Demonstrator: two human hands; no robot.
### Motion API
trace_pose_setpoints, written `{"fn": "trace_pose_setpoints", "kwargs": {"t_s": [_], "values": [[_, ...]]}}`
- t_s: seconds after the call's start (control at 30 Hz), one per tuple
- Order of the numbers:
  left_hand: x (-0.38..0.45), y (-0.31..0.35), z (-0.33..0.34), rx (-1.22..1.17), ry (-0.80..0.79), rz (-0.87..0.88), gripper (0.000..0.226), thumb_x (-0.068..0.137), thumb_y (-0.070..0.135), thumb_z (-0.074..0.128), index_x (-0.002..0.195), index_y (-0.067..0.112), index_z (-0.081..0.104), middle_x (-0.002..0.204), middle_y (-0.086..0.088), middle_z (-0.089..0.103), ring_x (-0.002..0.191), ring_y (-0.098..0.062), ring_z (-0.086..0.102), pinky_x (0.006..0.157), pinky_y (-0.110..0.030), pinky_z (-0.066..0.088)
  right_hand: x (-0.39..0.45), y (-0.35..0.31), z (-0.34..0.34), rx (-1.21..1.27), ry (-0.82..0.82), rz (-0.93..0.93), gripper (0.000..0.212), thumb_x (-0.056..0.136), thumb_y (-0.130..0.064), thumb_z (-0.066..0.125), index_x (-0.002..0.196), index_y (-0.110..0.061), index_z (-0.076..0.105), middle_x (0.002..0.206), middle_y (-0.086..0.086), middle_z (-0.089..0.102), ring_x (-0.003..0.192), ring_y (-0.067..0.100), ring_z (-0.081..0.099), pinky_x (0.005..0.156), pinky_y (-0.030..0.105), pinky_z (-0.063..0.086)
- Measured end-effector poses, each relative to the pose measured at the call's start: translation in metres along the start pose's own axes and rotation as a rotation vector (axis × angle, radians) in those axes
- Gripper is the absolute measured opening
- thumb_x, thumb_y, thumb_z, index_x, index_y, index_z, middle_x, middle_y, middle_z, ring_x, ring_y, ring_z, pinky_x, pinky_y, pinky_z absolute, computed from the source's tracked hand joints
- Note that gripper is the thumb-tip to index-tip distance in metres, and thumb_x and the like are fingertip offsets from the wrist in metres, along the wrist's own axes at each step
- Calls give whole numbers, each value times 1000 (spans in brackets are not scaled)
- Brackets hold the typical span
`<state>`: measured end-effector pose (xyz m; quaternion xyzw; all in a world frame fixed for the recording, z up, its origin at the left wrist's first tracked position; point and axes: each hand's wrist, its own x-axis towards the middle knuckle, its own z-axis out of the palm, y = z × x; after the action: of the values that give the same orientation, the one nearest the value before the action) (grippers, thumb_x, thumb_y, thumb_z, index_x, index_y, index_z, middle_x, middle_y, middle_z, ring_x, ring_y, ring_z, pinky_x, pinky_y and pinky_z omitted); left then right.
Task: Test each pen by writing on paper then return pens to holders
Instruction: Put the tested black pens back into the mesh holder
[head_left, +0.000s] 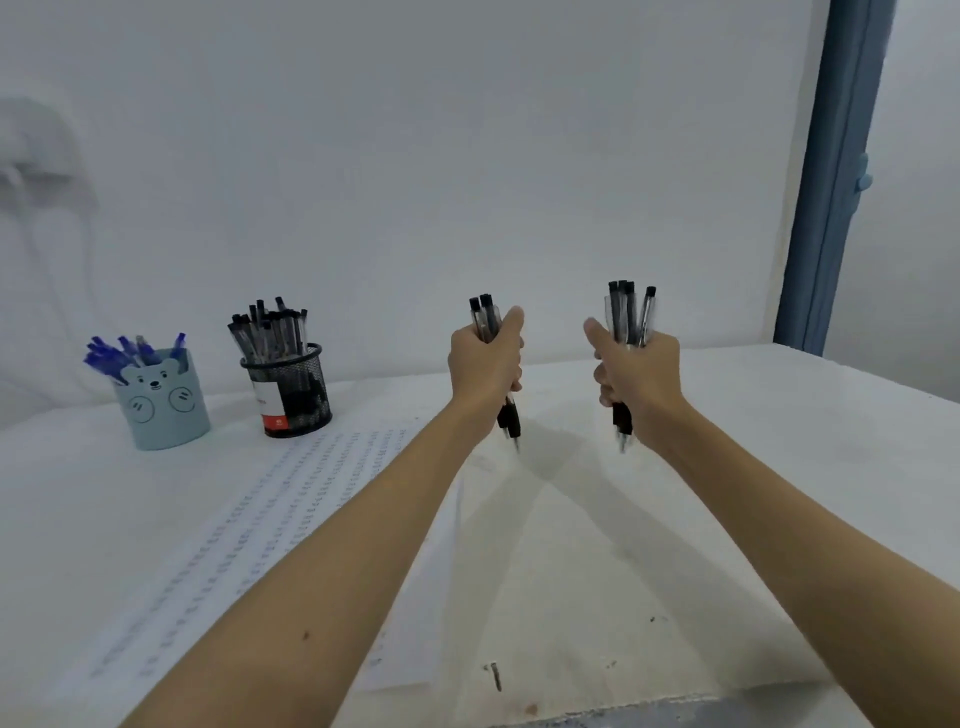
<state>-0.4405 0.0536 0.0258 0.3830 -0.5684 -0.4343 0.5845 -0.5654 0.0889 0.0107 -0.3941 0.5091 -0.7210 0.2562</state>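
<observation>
My left hand (485, 364) grips a small bundle of black pens (485, 317) upright above the table, tips pointing down. My right hand (636, 371) grips a larger bundle of black pens (628, 309) the same way, a short distance to the right. A black mesh holder (288, 392) full of black pens stands at the back left. Left of it a light blue bear-faced holder (161, 402) has several blue pens in it. A sheet of paper (249, 530) covered in rows of small written marks lies under my left forearm.
The white table (727, 467) runs to a white wall behind. A blue post (836, 171) stands at the right rear corner. A small dark screw-like object (496, 675) lies near the front edge.
</observation>
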Motion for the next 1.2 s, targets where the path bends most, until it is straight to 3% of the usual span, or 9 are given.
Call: {"fn": "trace_pose_setpoints", "kwargs": {"t_s": [0.17,0.4,0.6,0.97,1.13,1.2], "values": [[33,28,-72,57,165,111,30,93,31,52,72,11,45,59,0,48,52,-10,54,61,-25,48,-8,-29,93,130,-220,26,33,90,-28,63,68,-12,44,43,3,48,33,15,40,37,19,37],[88,46,-186,41,555,232,37,92,25,51,62,17,32,57,3,34,49,-10,30,42,-17,29,-5,-33,227,264,-308,143,43,87,-36,67,66,-16,35,43,-2,30,31,12,24,38,19,27],[136,31,-238,-22,718,278,39,93,25,50,61,17,29,57,5,32,49,-9,28,39,-14,26,22,-13,292,309,-238,119,35,89,-31,63,70,-13,40,51,2,36,37,13,29,41,21,31],[174,2,-246,-125,635,278,40,91,25,54,59,18,31,54,2,31,50,-14,28,50,-27,27,42,15,344,288,-204,50,30,90,-34,60,72,-12,48,55,3,50,43,13,46,47,21,42],[168,-8,-235,13,515,173,31,91,30,54,65,15,45,58,3,43,49,-11,37,44,-22,35,41,35,346,144,-250,13,29,91,-33,58,78,-8,53,64,-1,51,55,11,45,54,18,40],[163,-14,-233,139,428,77,26,91,37,54,80,13,55,68,5,51,56,-5,44,45,-14,37,39,41,345,116,-305,25,22,91,-32,57,85,-10,57,74,-1,58,68,13,54,69,25,46]]}}
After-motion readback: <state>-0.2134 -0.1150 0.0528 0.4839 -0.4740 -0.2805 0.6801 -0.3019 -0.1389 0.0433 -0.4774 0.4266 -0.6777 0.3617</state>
